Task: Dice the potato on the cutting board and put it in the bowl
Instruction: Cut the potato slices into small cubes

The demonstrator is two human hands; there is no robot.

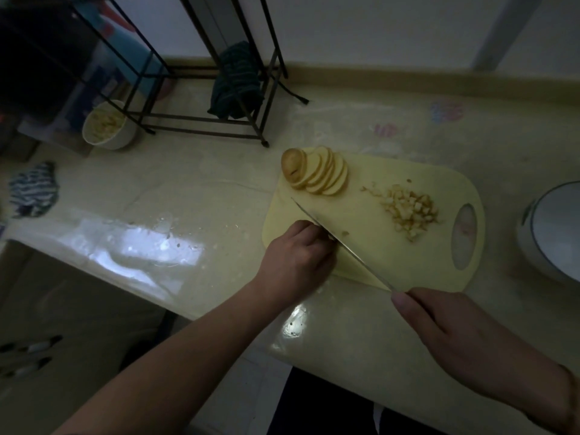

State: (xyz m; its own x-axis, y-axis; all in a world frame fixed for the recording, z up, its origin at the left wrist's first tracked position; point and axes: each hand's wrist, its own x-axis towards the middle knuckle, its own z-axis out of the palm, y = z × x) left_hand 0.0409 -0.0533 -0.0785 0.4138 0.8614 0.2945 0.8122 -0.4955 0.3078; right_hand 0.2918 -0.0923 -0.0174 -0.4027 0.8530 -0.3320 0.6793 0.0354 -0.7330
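A pale yellow cutting board (370,215) lies on the counter. A fanned row of potato slices (317,174) sits at its far left corner, and a heap of diced potato (411,211) lies toward its right end. My right hand (464,337) grips the handle of a long knife (342,240), whose blade slants across the board's left part. My left hand (295,262) rests with curled fingers at the board's near left edge, right against the blade; whatever is under its fingers is hidden. A white bowl (546,233) stands at the right edge.
A second white bowl (108,125) holding pale pieces sits far left under a black wire rack (201,89). A dark striped cloth (235,83) hangs on the rack, and another striped cloth (33,189) lies at the left. The counter's front edge runs below my hands.
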